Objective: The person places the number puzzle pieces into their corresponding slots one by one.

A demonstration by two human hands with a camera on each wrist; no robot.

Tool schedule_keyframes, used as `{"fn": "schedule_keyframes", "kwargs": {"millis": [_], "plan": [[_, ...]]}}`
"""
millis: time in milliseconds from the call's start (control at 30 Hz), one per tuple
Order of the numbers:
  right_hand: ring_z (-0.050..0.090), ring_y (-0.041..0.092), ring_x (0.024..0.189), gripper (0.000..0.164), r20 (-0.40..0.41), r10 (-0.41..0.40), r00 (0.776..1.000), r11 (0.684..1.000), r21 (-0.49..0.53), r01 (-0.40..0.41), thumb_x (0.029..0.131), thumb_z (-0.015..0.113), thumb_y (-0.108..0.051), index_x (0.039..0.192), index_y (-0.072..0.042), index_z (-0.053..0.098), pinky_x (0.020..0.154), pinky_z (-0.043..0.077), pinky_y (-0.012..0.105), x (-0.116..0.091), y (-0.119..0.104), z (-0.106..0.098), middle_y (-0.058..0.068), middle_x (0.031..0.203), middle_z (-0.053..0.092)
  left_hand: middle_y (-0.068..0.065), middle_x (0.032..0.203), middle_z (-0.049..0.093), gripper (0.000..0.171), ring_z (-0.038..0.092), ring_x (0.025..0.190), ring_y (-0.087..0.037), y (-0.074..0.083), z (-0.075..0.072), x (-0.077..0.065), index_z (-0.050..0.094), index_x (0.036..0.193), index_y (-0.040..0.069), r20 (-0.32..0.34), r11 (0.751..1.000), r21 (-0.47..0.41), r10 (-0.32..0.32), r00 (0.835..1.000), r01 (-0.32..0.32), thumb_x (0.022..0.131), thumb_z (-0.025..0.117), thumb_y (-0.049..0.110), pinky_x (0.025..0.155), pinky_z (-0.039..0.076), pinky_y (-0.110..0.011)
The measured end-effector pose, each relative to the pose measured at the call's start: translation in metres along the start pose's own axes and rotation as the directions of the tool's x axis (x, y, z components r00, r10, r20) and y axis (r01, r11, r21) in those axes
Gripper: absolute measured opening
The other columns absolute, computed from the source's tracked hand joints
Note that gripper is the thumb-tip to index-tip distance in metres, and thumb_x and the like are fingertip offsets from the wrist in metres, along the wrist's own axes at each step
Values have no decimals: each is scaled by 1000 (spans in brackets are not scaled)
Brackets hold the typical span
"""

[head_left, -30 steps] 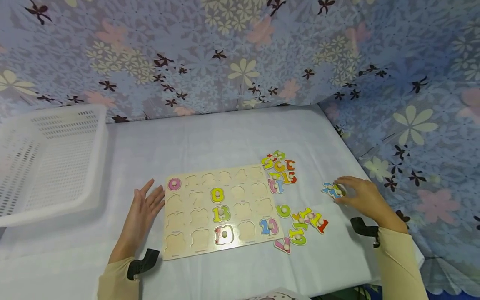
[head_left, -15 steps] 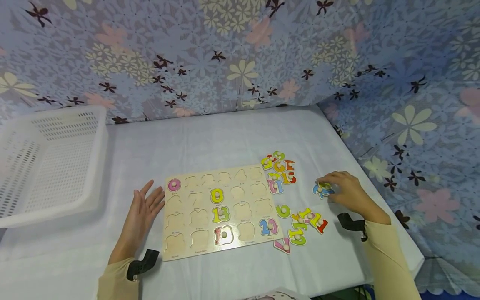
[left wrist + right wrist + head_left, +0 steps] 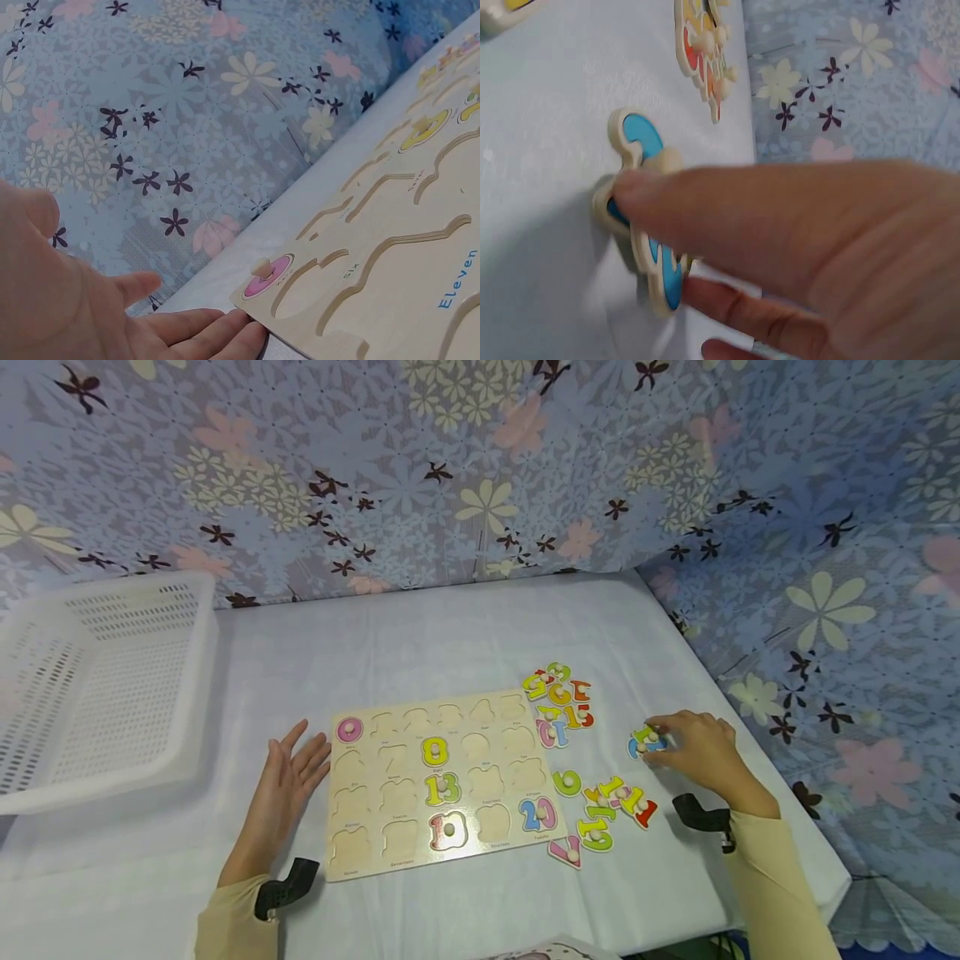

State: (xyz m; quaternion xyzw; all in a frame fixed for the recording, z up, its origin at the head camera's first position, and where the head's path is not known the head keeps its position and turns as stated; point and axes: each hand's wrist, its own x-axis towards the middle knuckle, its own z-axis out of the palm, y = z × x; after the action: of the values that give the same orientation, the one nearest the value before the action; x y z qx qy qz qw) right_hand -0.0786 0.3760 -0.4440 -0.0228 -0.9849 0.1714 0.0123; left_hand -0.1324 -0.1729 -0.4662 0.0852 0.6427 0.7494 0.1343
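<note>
My right hand (image 3: 708,758) pinches a blue number puzzle piece (image 3: 637,748) that also shows yellow-green in the head view. Close up in the right wrist view, my thumb (image 3: 697,206) lies over the blue piece (image 3: 643,135), beside its wooden peg, and the fingers are behind it. The left hand (image 3: 281,797) lies relaxed with its fingers extended, fingertips right at the left edge of the wooden number board (image 3: 457,727). Set in the board are the pink zero (image 3: 348,729), yellow eight (image 3: 435,751), thirteen (image 3: 442,788) and twenty (image 3: 537,814), among bare recesses.
Loose number pieces lie to the board's right, in an upper cluster (image 3: 558,693) and a lower one (image 3: 600,814); some overlap. At far left stands a white slotted basket (image 3: 198,693). A floral curtain (image 3: 480,468) borders the white-covered table (image 3: 420,643).
My right hand has moved left with the blue piece, closer to the loose pieces, and the piece has turned in the fingers. The left hand has stayed in place.
</note>
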Motion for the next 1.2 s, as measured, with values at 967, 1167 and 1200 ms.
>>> {"fn": "schedule_keyframes", "kwargs": {"millis": [967, 1167, 1200], "plan": [[40, 33, 120, 47, -92, -683, 725, 730, -72, 679, 75, 84, -17, 119, -12, 69, 112, 5, 64, 56, -136, 46, 4, 109, 58, -21, 158, 14, 71, 19, 144, -33, 0, -5, 3, 2, 156, 12, -23, 999, 20, -31, 999, 31, 102, 14, 57, 114, 26, -35], [40, 30, 119, 47, -30, -727, 686, 685, -103, 721, 75, 84, -19, 119, -15, 69, 113, 8, 63, 65, -157, 51, 1, 108, 57, -20, 158, 15, 72, 20, 143, -32, -2, -5, 5, 2, 156, 13, -29, 999, 28, -39, 999, 40, 101, 13, 58, 115, 26, -35], [41, 30, 119, 47, -27, -734, 678, 677, -106, 728, 74, 85, -19, 118, -15, 69, 112, 9, 64, 66, -159, 52, 1, 108, 57, -20, 158, 15, 72, 20, 143, -32, -2, -5, 4, 2, 156, 13, -31, 999, 28, -40, 999, 41, 101, 13, 59, 114, 26, -34]]}}
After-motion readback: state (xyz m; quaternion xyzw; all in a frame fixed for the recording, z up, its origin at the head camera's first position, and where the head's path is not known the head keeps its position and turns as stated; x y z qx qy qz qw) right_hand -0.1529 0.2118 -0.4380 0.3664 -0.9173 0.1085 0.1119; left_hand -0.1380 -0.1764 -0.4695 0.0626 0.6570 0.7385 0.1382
